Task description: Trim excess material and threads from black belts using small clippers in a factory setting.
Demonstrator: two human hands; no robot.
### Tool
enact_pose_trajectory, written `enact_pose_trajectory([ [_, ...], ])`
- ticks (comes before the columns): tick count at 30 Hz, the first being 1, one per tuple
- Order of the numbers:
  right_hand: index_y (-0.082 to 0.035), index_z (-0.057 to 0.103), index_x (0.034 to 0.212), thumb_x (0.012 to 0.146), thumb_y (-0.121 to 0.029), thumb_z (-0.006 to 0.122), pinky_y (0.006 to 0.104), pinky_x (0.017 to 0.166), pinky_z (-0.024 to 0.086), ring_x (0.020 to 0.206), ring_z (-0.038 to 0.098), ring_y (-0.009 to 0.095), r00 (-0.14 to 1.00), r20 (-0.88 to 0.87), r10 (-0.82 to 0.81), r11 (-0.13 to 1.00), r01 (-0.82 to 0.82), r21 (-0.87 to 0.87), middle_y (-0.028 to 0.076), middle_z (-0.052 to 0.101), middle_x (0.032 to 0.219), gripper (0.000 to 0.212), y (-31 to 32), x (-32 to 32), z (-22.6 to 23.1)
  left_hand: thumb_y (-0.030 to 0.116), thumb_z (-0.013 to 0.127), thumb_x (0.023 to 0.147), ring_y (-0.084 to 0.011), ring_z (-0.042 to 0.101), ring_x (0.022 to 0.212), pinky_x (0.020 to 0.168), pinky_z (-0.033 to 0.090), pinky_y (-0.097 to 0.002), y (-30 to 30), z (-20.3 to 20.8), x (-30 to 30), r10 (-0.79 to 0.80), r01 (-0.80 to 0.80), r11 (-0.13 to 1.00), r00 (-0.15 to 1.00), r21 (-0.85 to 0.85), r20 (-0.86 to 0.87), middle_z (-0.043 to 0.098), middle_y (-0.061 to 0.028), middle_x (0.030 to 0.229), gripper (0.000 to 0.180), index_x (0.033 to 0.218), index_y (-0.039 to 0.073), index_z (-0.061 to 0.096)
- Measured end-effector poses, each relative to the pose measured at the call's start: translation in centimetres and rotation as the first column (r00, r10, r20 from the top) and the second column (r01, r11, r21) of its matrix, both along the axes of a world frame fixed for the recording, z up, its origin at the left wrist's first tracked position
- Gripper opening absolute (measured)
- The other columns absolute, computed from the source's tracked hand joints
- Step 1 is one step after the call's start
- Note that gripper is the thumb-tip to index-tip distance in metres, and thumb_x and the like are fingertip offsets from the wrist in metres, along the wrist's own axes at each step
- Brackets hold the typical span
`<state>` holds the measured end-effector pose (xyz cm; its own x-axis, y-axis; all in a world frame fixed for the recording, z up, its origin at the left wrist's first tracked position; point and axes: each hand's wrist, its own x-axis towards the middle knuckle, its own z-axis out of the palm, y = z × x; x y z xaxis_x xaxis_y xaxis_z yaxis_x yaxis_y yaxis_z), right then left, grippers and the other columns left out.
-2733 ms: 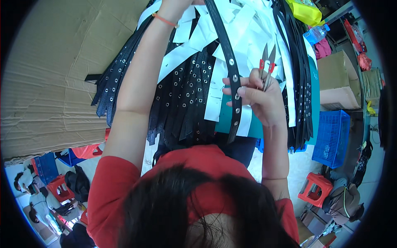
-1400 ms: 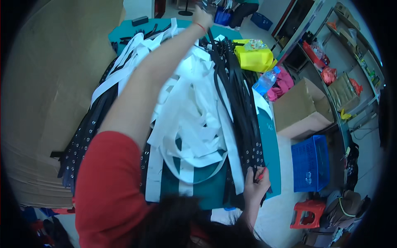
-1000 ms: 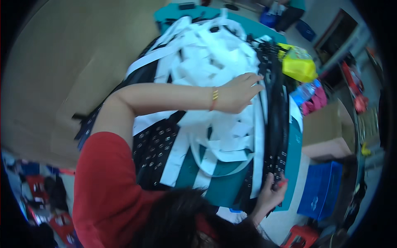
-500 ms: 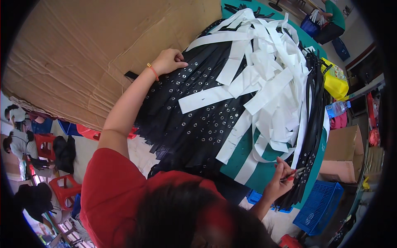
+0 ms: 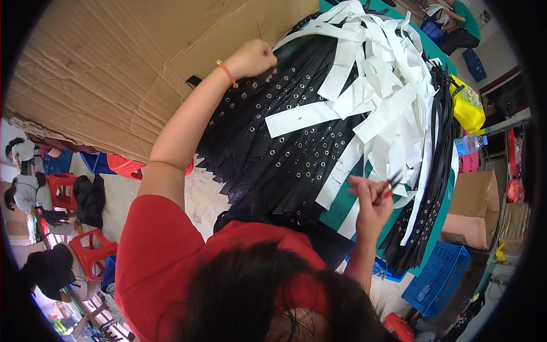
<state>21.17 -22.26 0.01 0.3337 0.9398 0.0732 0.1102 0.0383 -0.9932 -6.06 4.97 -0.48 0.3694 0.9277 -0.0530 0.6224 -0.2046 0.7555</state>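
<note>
Black belt strips (image 5: 268,148) with rows of silver eyelets lie fanned out in a thick heap on the green table (image 5: 336,214). My left hand (image 5: 251,59) is closed, thumb against curled fingers, above the far left part of the heap by the cardboard; what it pinches, if anything, is hidden. Long white strips (image 5: 393,114) lie tangled over the middle and right of the heap. In front of them, my right hand (image 5: 373,208) grips small thread snips (image 5: 394,180), their dark tips pointing away from me, slightly blurred.
A large cardboard sheet (image 5: 142,62) borders the left. Along the right are a yellow bag (image 5: 468,108), a plastic bottle (image 5: 470,145), an open carton (image 5: 473,208) and a blue crate (image 5: 437,279). Red stools (image 5: 91,253) and other people are around the room.
My left hand has lifted and moved farther away and slightly right, its fingers now curled. My right hand has moved up and left with the snips, from the right-hand belts to the white strips.
</note>
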Motion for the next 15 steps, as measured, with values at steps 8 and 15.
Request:
enact_pose_trajectory([
  [8, -0.005, 0.045, 0.079, 0.085, -0.017, 0.052, 0.0513, 0.097, 0.033, 0.116, 0.044, 0.038, 0.642, -0.702, 0.308, 0.938, -0.326, 0.114, 0.027, 0.045, 0.124, 0.015, 4.7, -3.7, -0.8, 0.002, 0.031, 0.088, -0.0129, 0.042, 0.061, 0.05, 0.04, -0.0232, -6.1, 4.7, 12.0, 0.387, 0.355, 0.809, 0.277, -0.468, 0.88, 0.052, -0.02, 0.092, 0.021, 0.1, -0.014, 0.04],
  [15, -0.009, 0.037, 0.071, 0.069, 0.005, 0.047, 0.0607, 0.093, 0.035, 0.117, 0.041, 0.045, 0.448, -0.806, 0.386, 0.903, -0.363, 0.23, 0.035, 0.041, 0.122, 0.016, 2.6, -0.3, -0.4, -0.002, 0.032, 0.081, -0.0139, 0.043, 0.062, 0.051, 0.039, -0.023, -3.9, 0.6, 16.7, 0.114, 0.652, 0.758, -0.09, -0.027, 0.989, 0.047, -0.0136, 0.092, 0.02, 0.099, -0.002, 0.04],
])
